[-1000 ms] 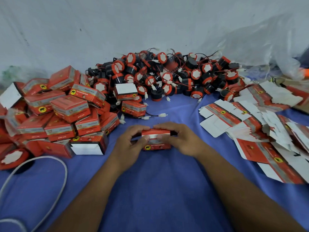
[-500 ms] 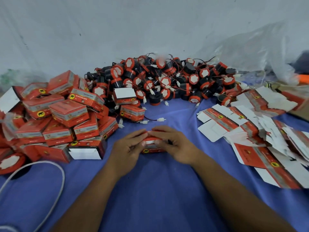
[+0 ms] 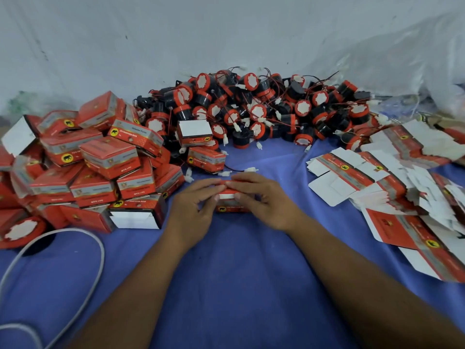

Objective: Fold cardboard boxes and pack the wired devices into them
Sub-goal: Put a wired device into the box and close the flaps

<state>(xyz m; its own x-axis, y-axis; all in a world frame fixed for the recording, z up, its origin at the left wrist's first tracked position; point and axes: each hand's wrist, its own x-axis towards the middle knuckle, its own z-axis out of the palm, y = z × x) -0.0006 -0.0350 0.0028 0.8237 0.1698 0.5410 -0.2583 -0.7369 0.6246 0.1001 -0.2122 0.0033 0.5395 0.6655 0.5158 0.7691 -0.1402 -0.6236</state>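
Here, a small red box [image 3: 232, 207] is gripped between the left hand [image 3: 195, 206] and the right hand [image 3: 264, 200] on the blue counter [image 3: 239, 273].
Its top flap [image 3: 226, 190] appears to be pressed shut; if the tab is forced in crooked, the flap could be creased or sprung open.

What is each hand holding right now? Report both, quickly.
Left hand: grips the small red box, fingers curled over its top.
Right hand: grips the same box from the other side.
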